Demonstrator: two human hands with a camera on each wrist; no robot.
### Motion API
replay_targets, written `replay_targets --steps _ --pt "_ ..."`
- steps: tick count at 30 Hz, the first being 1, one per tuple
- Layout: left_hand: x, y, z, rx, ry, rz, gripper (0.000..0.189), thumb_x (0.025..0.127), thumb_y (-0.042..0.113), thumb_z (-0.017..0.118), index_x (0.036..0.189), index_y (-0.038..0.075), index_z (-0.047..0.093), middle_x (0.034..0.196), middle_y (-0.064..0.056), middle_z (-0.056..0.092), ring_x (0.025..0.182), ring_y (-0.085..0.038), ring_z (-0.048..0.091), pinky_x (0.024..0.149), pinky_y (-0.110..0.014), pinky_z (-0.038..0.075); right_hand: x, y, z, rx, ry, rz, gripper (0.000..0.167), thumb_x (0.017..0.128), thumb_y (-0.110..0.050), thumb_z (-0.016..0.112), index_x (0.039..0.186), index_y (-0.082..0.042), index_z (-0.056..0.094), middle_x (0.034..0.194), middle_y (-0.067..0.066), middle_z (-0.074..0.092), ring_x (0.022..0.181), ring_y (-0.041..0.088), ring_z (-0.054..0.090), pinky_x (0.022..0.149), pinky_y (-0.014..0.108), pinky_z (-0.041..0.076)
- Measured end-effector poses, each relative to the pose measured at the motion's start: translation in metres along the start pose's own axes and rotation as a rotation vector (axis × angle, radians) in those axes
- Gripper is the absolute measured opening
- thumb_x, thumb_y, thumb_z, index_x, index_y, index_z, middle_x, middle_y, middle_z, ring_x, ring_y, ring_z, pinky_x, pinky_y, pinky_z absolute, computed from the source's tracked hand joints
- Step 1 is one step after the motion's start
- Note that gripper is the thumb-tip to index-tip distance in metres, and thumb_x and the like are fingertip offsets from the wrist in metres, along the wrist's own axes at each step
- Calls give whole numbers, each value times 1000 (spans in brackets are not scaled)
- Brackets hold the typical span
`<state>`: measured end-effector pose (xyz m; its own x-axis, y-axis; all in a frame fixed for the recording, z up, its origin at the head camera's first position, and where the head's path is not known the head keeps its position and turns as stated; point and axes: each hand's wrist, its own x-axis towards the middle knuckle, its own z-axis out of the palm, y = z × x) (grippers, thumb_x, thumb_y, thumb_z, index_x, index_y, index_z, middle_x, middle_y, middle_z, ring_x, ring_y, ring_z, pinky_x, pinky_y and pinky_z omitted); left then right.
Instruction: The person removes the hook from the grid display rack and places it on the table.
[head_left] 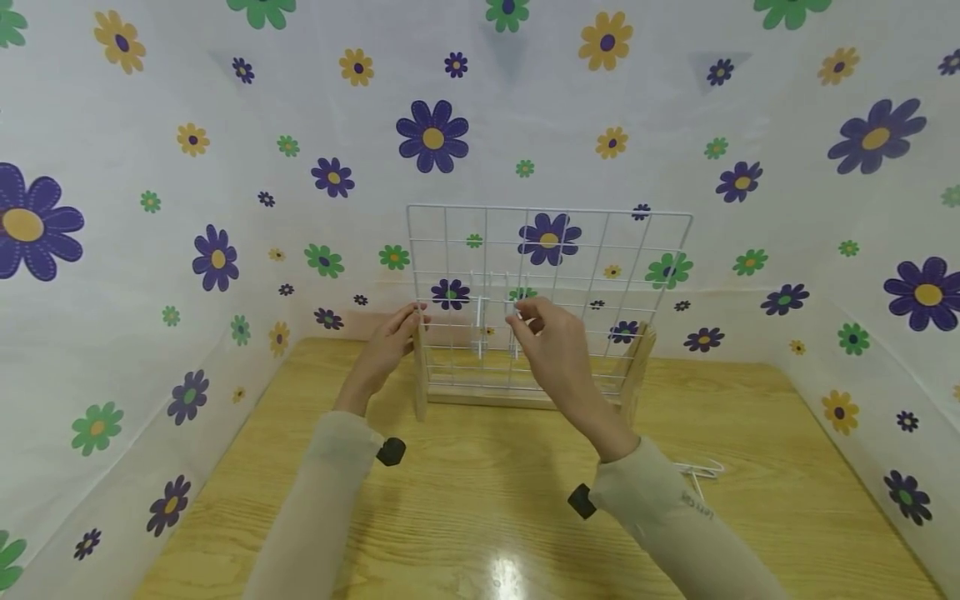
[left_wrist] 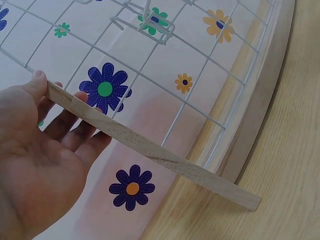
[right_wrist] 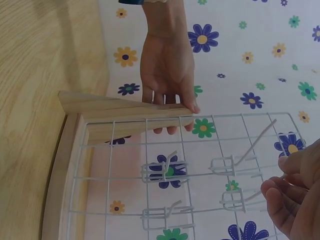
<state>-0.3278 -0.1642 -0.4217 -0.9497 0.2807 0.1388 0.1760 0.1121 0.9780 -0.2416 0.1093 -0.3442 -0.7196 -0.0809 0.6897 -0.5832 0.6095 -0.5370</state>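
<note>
A white wire grid panel (head_left: 551, 209) stands upright in a wooden stand (head_left: 637, 367). My left hand (head_left: 390, 346) grips the top of the stand's left wooden upright (left_wrist: 165, 157), its thumb near the grid's edge and its fingers behind the wood. Several white wire hooks hang on the grid, one (right_wrist: 165, 172) nearer the left upright and another (right_wrist: 230, 165) with its prong sticking out. With thumb and fingertips my right hand (head_left: 555, 346) pinches the prong of a hook (right_wrist: 234, 200) at the grid's middle. The prong's tip is hidden by the fingers.
More white wire hooks (head_left: 697, 469) lie on the wood-grain table (head_left: 450, 500), beside my right sleeve. Flower-patterned sheeting (head_left: 360, 125) encloses the table at the back and both sides, close behind the grid.
</note>
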Motion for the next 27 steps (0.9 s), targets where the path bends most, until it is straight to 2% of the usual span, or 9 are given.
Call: replay_targets --steps 5,11,18,22,27 --pt "0 -1 2 8 13 -11 53 115 34 35 162 10 34 156 -20 44 150 -38 34 121 -52 32 6 1 -3 14 36 -17 10 97 -5 73 100 4 75 90 13 76 68 21 66 55 22 50" --pt "2 -3 3 1 25 -10 52 114 34 36 160 8 37 152 -19 47 148 -38 37 120 -53 33 14 2 -8 29 75 -21 10 98 -5 71 100 4 74 82 12 75 65 21 67 49 20 42" --pt "1 -4 2 -16 32 -7 53 114 36 38 160 10 37 154 -17 47 148 -35 37 121 -52 32 20 3 -11 29 130 -53 10 99 -5 69 99 5 73 81 14 75 65 22 69 53 15 46" --pt "0 -5 2 -19 30 -5 53 114 37 38 160 11 38 153 -17 48 149 -35 37 121 -53 31 23 6 -12 59 162 -48 10 99 -3 69 99 6 73 78 15 75 61 21 67 48 10 40" --pt "0 -4 1 -10 27 -4 54 114 37 38 160 10 37 153 -18 47 149 -37 36 121 -54 30 26 8 -15 110 186 -25 9 99 -2 68 99 6 72 77 17 74 59 23 65 43 10 33"
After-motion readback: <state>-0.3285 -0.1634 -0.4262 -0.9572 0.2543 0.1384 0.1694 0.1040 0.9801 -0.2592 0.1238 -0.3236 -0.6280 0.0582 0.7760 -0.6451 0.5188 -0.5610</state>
